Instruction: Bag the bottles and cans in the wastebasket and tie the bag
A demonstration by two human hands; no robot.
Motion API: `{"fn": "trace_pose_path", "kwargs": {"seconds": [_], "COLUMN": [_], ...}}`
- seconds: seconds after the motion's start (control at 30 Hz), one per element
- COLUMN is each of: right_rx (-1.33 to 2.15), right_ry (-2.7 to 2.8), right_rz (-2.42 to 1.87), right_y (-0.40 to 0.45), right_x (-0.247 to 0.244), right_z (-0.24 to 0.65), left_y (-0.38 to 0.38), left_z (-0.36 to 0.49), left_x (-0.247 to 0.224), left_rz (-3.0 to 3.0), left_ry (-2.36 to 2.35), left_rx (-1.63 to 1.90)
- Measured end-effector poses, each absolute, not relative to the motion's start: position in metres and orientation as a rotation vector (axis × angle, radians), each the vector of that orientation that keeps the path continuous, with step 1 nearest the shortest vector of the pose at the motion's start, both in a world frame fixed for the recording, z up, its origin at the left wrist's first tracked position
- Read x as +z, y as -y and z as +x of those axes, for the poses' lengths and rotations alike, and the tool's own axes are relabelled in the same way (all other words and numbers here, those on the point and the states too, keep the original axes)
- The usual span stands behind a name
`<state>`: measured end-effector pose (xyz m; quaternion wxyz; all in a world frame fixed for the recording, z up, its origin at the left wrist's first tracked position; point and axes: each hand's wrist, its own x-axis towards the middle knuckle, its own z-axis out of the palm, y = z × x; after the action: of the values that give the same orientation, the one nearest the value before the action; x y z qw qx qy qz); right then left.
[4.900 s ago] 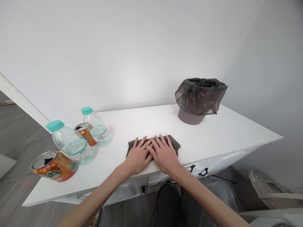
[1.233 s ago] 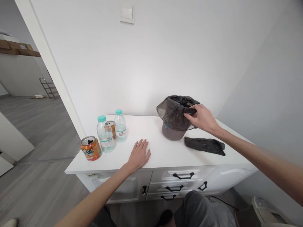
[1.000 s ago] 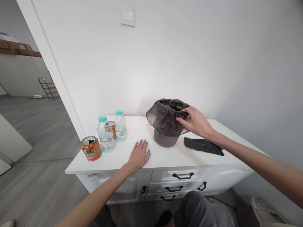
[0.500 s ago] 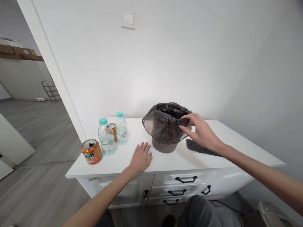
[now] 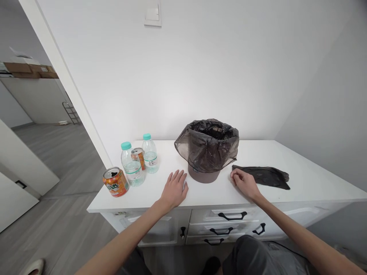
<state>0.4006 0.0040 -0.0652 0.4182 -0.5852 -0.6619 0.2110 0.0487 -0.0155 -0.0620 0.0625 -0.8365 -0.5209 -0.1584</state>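
A small brown trash bin (image 5: 204,177) stands upright on the white cabinet top, lined with a dark, see-through garbage bag (image 5: 210,152) folded out over its rim. My left hand (image 5: 174,188) lies flat on the surface just left of the bin, open, with fingers outstretched and nothing under them that I can see. To the right of the bin, my right hand (image 5: 244,183) rests on the cabinet top with its fingers curled in and no object showing between them. Beside it lies a flattened black plastic bag (image 5: 269,177), partly behind the hand.
Two clear bottles with teal caps, a front one (image 5: 133,168) and a rear one (image 5: 150,154), stand at the left. An orange soda can (image 5: 116,182) is near the left edge; another can (image 5: 139,156) sits behind the front bottle. Black-handled drawers (image 5: 232,216) lie below the top.
My right hand has let go of the bag's rim and come down to the cabinet top, its fingers curling. The left hand stays flat. The view has shifted slightly.
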Motion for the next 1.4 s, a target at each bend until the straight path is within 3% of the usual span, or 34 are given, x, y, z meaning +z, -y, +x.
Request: {"fn": "trace_pose_path", "kwargs": {"seconds": [0.37, 0.5, 0.67, 0.77, 1.03, 1.2, 1.4], "right_rx": [0.699, 0.713, 0.687, 0.692, 0.712, 0.716, 0.732], "right_ry": [1.448, 1.425, 1.436, 1.436, 1.444, 1.451, 1.449], "right_rz": [-1.421, -1.426, -1.429, -1.417, -1.423, -1.438, -1.426], "right_y": [-0.008, -0.01, -0.013, -0.014, -0.011, -0.009, -0.01], "right_x": [-0.082, -0.087, -0.086, -0.085, -0.081, -0.076, -0.074], "right_z": [0.401, 0.403, 0.403, 0.401, 0.397, 0.396, 0.395], "left_y": [0.034, 0.041, 0.017, 0.0, -0.005, -0.007, 0.0], "left_z": [0.041, 0.016, -0.017, -0.03, -0.039, -0.027, 0.016], "left_x": [-0.05, -0.006, 0.091, 0.132, 0.139, 0.163, 0.256], "left_rz": [-2.402, -2.422, -2.116, -1.952, -1.992, -2.115, -1.964], "left_ry": [1.388, 1.278, 1.406, 1.436, 1.55, 1.54, 1.264], "left_rx": [-0.562, -0.582, -0.702, -0.603, -0.288, -0.464, -1.165]}}
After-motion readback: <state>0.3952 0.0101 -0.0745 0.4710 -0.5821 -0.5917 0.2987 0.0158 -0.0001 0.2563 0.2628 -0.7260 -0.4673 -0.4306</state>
